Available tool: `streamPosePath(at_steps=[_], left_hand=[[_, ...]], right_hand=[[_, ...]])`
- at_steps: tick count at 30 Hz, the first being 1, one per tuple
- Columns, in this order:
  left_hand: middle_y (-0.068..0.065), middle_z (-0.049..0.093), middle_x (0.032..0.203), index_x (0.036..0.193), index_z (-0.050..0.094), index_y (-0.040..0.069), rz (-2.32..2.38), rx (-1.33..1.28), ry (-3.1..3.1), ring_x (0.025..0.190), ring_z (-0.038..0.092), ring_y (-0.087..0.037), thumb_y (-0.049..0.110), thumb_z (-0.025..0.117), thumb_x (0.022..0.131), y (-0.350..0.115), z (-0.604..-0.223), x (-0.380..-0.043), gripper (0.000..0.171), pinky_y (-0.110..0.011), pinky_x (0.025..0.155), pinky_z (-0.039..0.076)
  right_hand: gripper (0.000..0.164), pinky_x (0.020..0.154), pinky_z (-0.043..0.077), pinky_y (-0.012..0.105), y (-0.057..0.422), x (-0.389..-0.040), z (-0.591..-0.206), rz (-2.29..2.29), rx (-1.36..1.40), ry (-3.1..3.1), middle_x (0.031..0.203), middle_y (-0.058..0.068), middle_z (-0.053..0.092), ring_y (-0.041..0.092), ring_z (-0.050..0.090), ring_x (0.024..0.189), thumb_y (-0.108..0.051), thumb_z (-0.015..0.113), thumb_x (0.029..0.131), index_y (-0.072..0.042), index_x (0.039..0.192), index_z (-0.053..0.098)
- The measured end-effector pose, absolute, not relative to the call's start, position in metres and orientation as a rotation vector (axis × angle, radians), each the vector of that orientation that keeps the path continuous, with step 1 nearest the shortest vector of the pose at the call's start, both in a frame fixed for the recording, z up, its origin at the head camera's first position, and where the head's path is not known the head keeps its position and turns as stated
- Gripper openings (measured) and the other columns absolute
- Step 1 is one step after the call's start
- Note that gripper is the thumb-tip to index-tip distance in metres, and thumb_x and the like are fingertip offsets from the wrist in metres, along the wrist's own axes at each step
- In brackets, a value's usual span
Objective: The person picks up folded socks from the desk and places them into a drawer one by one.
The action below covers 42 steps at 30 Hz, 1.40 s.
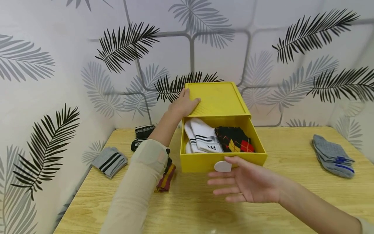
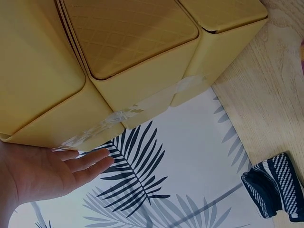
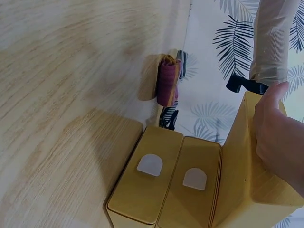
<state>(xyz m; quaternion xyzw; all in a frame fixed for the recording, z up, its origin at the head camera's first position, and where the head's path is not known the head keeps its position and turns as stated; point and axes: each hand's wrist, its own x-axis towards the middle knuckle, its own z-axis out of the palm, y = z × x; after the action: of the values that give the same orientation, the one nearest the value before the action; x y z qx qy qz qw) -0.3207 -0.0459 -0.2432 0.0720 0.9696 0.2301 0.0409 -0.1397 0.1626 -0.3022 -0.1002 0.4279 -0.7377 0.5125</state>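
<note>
A yellow drawer unit stands on the table, its top panel (image 1: 216,97) at the back in the head view. Its upper drawer (image 1: 198,162) is pulled out toward me. Inside lie white socks with black stripes (image 1: 204,135) on the left and black argyle socks (image 1: 233,139) with red and yellow on the right. My left hand (image 1: 184,104) rests on the unit's top left edge, fingers extended. My right hand (image 1: 254,182) is at the drawer front, beside the pale rounded handle cutout (image 1: 222,166), fingers straight and thumb along the front. Lower drawer fronts (image 3: 142,190) are closed in the right wrist view.
To the left lie grey socks with black stripes (image 1: 109,162), black-and-white socks (image 1: 144,131) and maroon-and-yellow socks (image 1: 167,180), partly behind my left sleeve. Grey socks with blue marks (image 1: 333,156) are at the far right. A leaf-patterned wall (image 1: 219,61) stands behind the table.
</note>
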Motion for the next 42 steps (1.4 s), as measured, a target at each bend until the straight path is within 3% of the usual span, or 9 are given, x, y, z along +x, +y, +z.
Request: streamPosePath(at_steps=[12, 17, 26, 33, 42], left_hand=[[-0.004, -0.002, 0.153, 0.149, 0.002, 0.013, 0.709, 0.227, 2.976, 0.135, 0.017, -0.031, 0.051, 0.029, 0.096, -0.046, -0.246, -0.324, 0.071, -0.051, 0.103, 0.021], [-0.002, -0.002, 0.153, 0.149, 0.001, 0.015, 0.697, 0.198, 2.963, 0.135, 0.016, -0.029, 0.051, 0.029, 0.096, -0.045, -0.246, -0.325, 0.070, -0.048, 0.103, 0.021], [-0.001, -0.003, 0.153, 0.149, 0.000, 0.015, 0.697, 0.182, 2.952, 0.136, 0.015, -0.028, 0.050, 0.029, 0.096, -0.045, -0.244, -0.325, 0.070, -0.048, 0.104, 0.021], [-0.001, -0.004, 0.153, 0.149, -0.001, 0.016, 0.699, 0.194, 2.944, 0.136, 0.015, -0.028, 0.051, 0.029, 0.096, -0.045, -0.244, -0.323, 0.071, -0.048, 0.103, 0.021], [-0.003, -0.002, 0.153, 0.149, 0.001, 0.013, 0.712, 0.212, 2.966, 0.135, 0.017, -0.029, 0.051, 0.031, 0.096, -0.046, -0.244, -0.324, 0.072, -0.048, 0.102, 0.024]], right_hand=[[0.055, 0.093, 0.041, 0.035, 0.162, -0.160, -0.302, -1.770, -0.228, 1.049, 0.134, 0.012, 0.047, 0.026, 0.049, 0.116, -0.048, 0.026, 0.098, -0.006, 0.129, 0.045], [0.061, 0.093, 0.041, 0.035, 0.161, -0.169, -0.302, -1.780, -0.207, 1.085, 0.137, 0.015, 0.042, 0.026, 0.048, 0.117, -0.048, 0.028, 0.098, -0.001, 0.136, 0.035], [0.058, 0.094, 0.040, 0.035, 0.162, -0.181, -0.303, -1.789, -0.199, 1.115, 0.131, 0.012, 0.049, 0.026, 0.050, 0.115, -0.050, 0.030, 0.097, -0.003, 0.130, 0.042], [0.068, 0.096, 0.037, 0.036, 0.161, -0.185, -0.304, -1.795, -0.178, 1.143, 0.132, 0.010, 0.048, 0.026, 0.047, 0.118, -0.050, 0.032, 0.096, 0.001, 0.140, 0.027], [0.068, 0.096, 0.037, 0.036, 0.159, -0.183, -0.302, -1.807, -0.155, 1.205, 0.132, 0.009, 0.048, 0.026, 0.047, 0.117, -0.050, 0.032, 0.096, 0.000, 0.141, 0.027]])
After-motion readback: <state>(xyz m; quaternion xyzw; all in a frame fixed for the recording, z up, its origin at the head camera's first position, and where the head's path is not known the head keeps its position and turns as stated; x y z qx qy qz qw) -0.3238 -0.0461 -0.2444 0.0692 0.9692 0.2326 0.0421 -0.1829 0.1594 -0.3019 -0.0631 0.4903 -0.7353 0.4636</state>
